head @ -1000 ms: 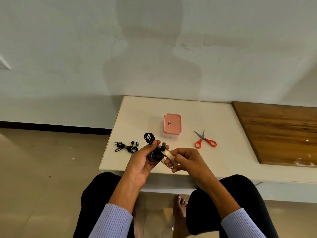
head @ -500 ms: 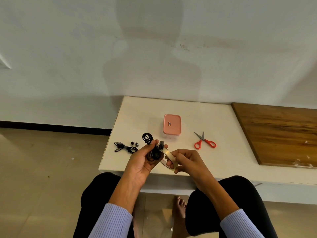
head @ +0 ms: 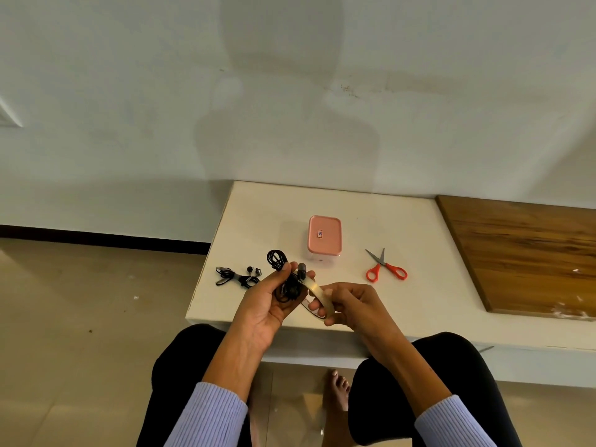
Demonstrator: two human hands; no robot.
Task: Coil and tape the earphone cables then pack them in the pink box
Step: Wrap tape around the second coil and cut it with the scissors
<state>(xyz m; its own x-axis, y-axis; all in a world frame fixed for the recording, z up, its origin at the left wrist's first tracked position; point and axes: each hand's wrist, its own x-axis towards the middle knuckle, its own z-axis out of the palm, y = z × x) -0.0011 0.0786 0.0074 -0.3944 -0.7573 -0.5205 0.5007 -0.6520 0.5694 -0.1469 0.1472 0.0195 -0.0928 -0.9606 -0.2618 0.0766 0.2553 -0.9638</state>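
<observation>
While the left hand (head: 267,304) grips a coiled black earphone cable (head: 288,285), the right hand (head: 350,304) pinches a tape roll (head: 317,298), its strip seemingly touching the coil. Beyond, on the white table (head: 429,285), lie another earphone (head: 238,275), the closed pink box (head: 324,235), and red scissors (head: 385,267).

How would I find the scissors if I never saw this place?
Look at the pale table against the wall. Find the closed pink box near its middle, then look just right of it and a bit nearer the person. There lie the scissors, with bright orange-red handles and grey blades, the only thing that colour.
</observation>
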